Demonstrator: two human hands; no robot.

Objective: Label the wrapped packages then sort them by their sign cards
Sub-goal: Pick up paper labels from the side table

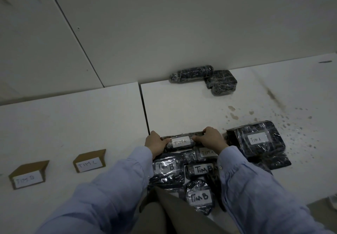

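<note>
- The left hand (156, 142) and the right hand (212, 138) are both closed round one long roll (184, 134), one hand on each end.
- The roll is dark stuff wrapped in clear plastic. It lies on the white bench (91, 115). A white label (181, 141) between the hands reads "TIM A".
- Just right of the right hand lies a big flat pack (259, 139), also marked "TIM A". It rests on top of another dark pack (273, 161).
- Under the right wrist is a small pack (207, 152) marked "TIM A".
- Closer to the body than the hands are three packs marked "TIM B": the left pack (166, 168), the middle pack (201, 170) and the nearest pack (199, 196).
- Far past the hands, by the wall, a far roll (191, 73) touches a far flat pack (221, 81). Both are dark inside clear wrap.
- Well to the left of the left hand stand two brown card signs. The TIM C sign (89, 161) is nearer the hands, and the TIM B sign (28, 176) is further left.
- Dark spots (273, 117) mark the bench past the right hand.
</note>
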